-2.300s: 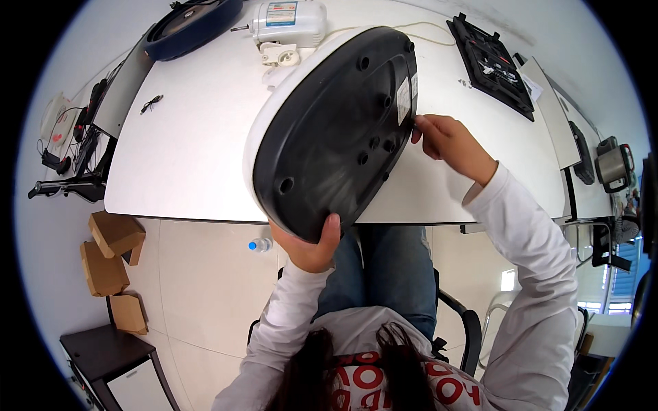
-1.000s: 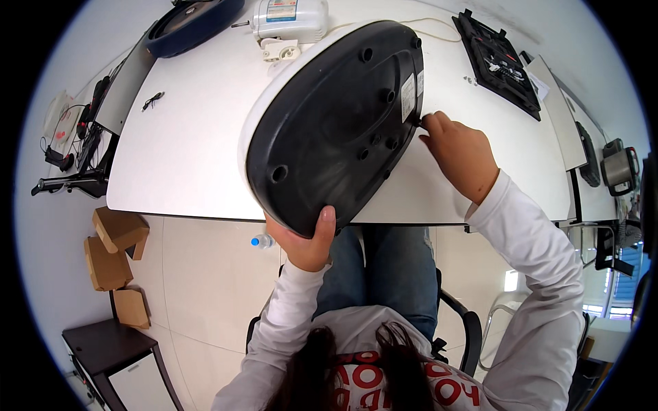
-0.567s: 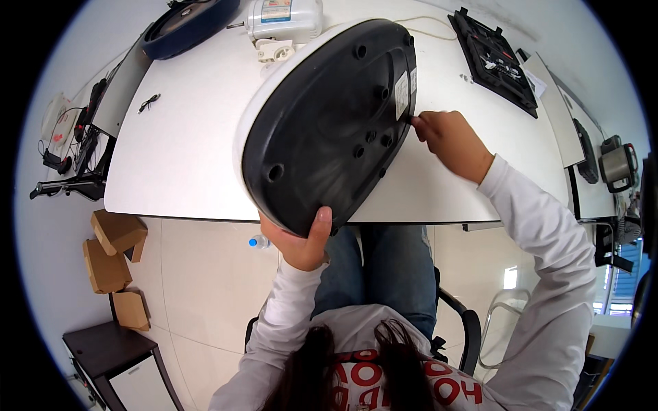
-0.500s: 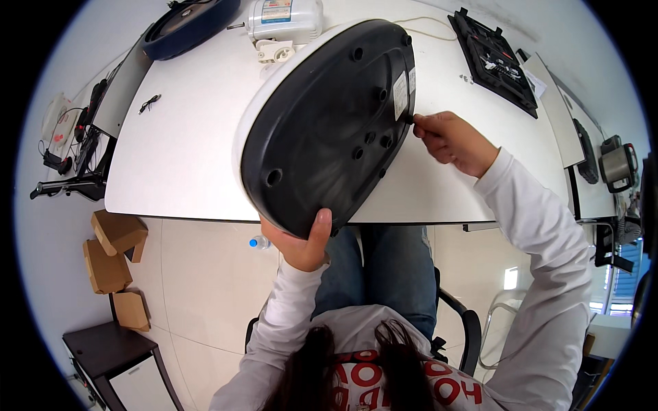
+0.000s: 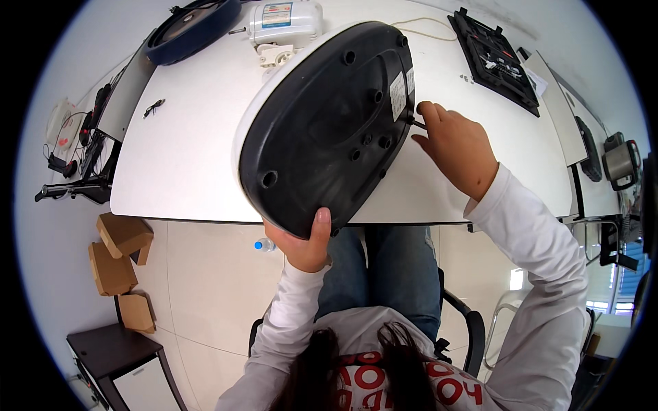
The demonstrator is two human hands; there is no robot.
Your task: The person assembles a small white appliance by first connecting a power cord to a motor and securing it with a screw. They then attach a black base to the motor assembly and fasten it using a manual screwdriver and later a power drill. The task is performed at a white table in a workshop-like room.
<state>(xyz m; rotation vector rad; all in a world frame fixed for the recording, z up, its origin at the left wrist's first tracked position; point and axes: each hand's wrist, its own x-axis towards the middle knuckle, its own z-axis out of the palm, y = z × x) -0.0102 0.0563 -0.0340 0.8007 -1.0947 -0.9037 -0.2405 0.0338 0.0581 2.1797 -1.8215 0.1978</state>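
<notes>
Surface: a smooth white tabletop (image 5: 185, 164) with rounded corners is filling the upper view, its dark-edged front running across the centre. Room: pale glossy floor tiles (image 5: 212, 308) are showing below; tan cardboard boxes (image 5: 113, 267) are lying between eight and nine o'clock; a dark-topped cabinet (image 5: 113, 349) is standing at eight; nearer in, a clear bottle (image 5: 264, 245) with a blue cap is resting on the floor.

Main item, twelve o'clock from centre: an oval base (image 5: 322, 130), glossy white shell, matte black underside with round sockets and pale labels. You are holding it tilted above the tabletop's front edge, your left hand (image 5: 301, 240) gripping its lower end, thumb on the black face. Your right hand (image 5: 456, 144), at two o'clock, is keeping narrow about a thin dark rod (image 5: 418, 124), which is meeting the base's right rim.

Also lying on the tabletop: a dark blue ring-shaped part (image 5: 195, 29), eleven o'clock; a white rounded motor housing (image 5: 286, 24), just before twelve; a black hinged tool case (image 5: 493, 61), between one and two; a short black cable (image 5: 154, 107), ten.
</notes>
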